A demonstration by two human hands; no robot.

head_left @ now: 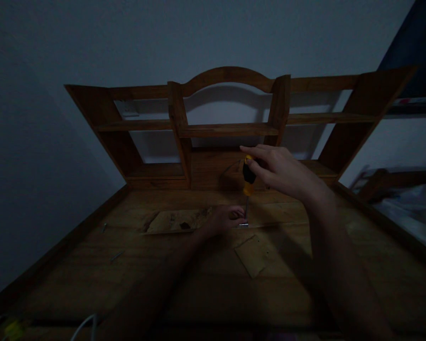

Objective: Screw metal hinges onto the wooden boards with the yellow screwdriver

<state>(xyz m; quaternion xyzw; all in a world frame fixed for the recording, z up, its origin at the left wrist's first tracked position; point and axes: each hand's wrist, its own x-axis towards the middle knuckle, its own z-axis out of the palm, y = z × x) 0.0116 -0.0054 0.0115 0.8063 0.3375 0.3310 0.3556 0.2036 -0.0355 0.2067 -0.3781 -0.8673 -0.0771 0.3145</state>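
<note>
My right hand [271, 166] is closed around the top of a yellow-and-black screwdriver [249, 175], which stands nearly upright with its shaft pointing down. Beneath its tip, a small shiny metal piece [243, 225] lies on the wooden desktop [199, 265]; it looks like a hinge, though its kind is hard to make out. My left hand [229, 219] is at the lower end of the shaft, its fingers pinched together beside the metal piece. What sits between those fingertips is too small and dark to see.
A wooden hutch [230, 129] with open shelves rises at the back. Left of my left hand is a rough, damaged recess [177, 221]. A loose square wood piece [252, 255] lies in front. Two small screw-like items, one a thin metal piece [117, 256], rest at left. A white cable [87, 324] is near.
</note>
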